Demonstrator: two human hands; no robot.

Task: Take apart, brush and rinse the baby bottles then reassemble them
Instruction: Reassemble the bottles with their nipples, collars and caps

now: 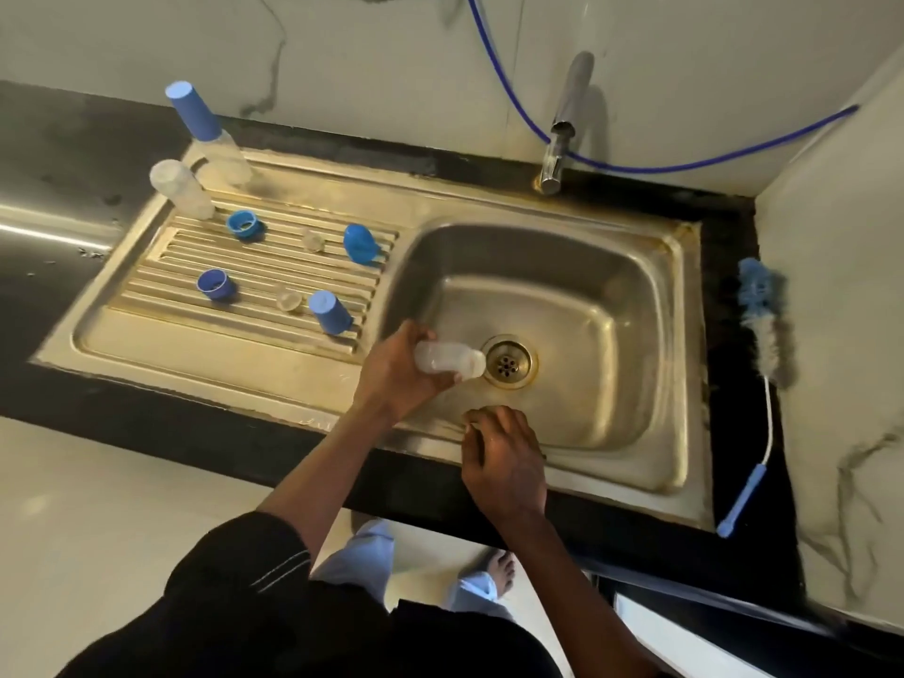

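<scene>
The sink basin (611,305) lies wide under me, its steel floor bare around the drain (507,362). The ribbed drainboard (146,305) on its left carries blue caps (330,313) and two standing bottles (182,188). The bottle brush (763,330) lies on the counter past the basin's right edge. My left hand (391,371) reaches in over the left wall, fingers wrapped round the base of the clear bottle (447,362). It is held nearly level, long axis left to right, mouth towards the drain. My right hand (504,457) sits at the front rim, fingers curled under; whether they hold anything I cannot tell.
</scene>
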